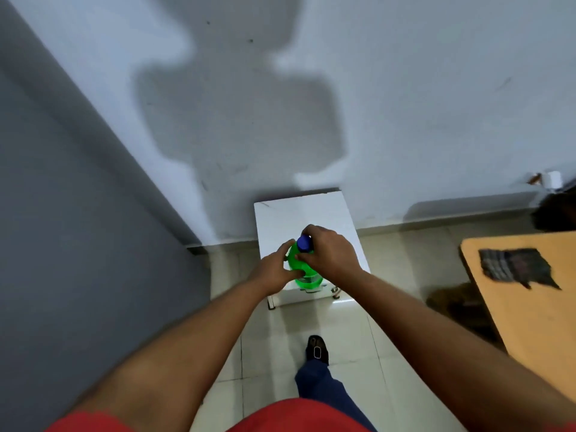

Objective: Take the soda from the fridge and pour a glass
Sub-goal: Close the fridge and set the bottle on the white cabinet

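Head view is showing the cap-opening step, judging by the grips: the left hand (276,269) is wrapping the shoulder of the green plastic soda bottle (300,268), while the right hand (327,254) is closing its fingers beside the blue screw cap (304,243). Standing upright, the bottle is sitting over the small white fridge (299,213). Next is calling for twisting the cap; no glass is showing.

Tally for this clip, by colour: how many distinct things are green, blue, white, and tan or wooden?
Green: 1, the soda bottle, held by the left hand
Blue: 1, the bottle cap, under the right hand
White: 1, the small fridge
Tan wood: 1, the table
Total: 4
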